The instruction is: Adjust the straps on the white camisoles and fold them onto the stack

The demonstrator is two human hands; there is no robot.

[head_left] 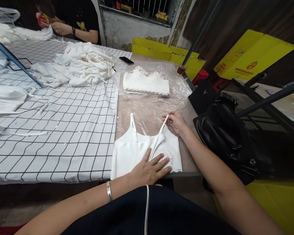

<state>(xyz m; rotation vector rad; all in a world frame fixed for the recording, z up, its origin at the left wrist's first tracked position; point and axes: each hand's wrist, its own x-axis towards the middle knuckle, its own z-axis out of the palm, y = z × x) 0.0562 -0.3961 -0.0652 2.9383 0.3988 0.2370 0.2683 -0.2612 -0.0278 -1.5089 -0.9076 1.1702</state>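
A white camisole top (129, 153) lies flat at the table's front edge, its two thin straps pointing away from me. My left hand (149, 169) rests on the lower part of the fabric, fingers spread, and creases run up from it toward the right strap. Between the thumb and fingers of my right hand (175, 122) is the right shoulder strap (163, 124), pulled up and outward. The left strap (133, 125) lies loose on the table. Farther back, a neat stack of folded white tops (146, 84) sits on clear plastic sheeting (181, 93).
A heap of white garments (80, 65) covers the back left of the checked cloth (88, 137). Beyond it a person's hands (61, 28) hold red-handled scissors (42, 21) and white fabric. A phone (126, 60) lies near the stack. Black bags (220, 124) stand at right, before yellow boxes (254, 55).
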